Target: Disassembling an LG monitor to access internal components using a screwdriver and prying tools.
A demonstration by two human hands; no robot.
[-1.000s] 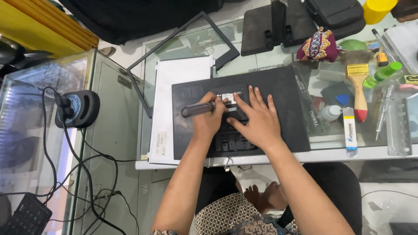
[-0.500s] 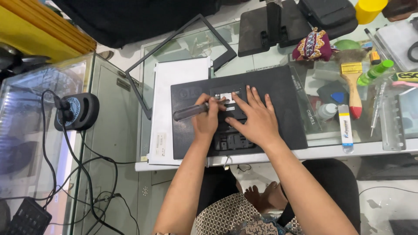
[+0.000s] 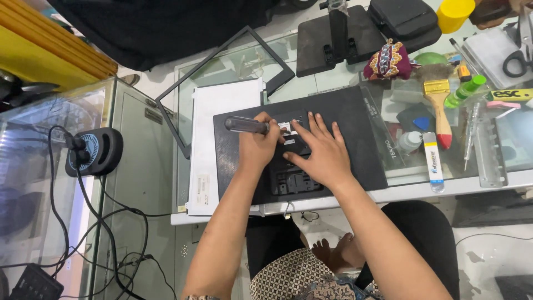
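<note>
A black laptop base (image 3: 355, 139) lies bottom-up on a glass desk, with an open compartment (image 3: 294, 180) near its front edge. My left hand (image 3: 256, 145) grips a screwdriver with a dark handle (image 3: 244, 125), its tip pointing right toward a small white part (image 3: 284, 126) on the base. My right hand (image 3: 322, 153) rests flat on the base with fingers spread, right beside the left hand.
A white panel (image 3: 214, 128) lies under the base's left side, and a black bezel frame (image 3: 222, 72) behind it. To the right are a paintbrush (image 3: 440, 108), a green bottle (image 3: 465, 90), a white tube (image 3: 433, 161) and a yellow cup (image 3: 454, 12). A black stand (image 3: 336, 36) is at the back, a round black device with cables (image 3: 94, 153) at the left.
Both hands stay on the laptop base. The screwdriver handle has shifted slightly, and the camera view has moved a little.
</note>
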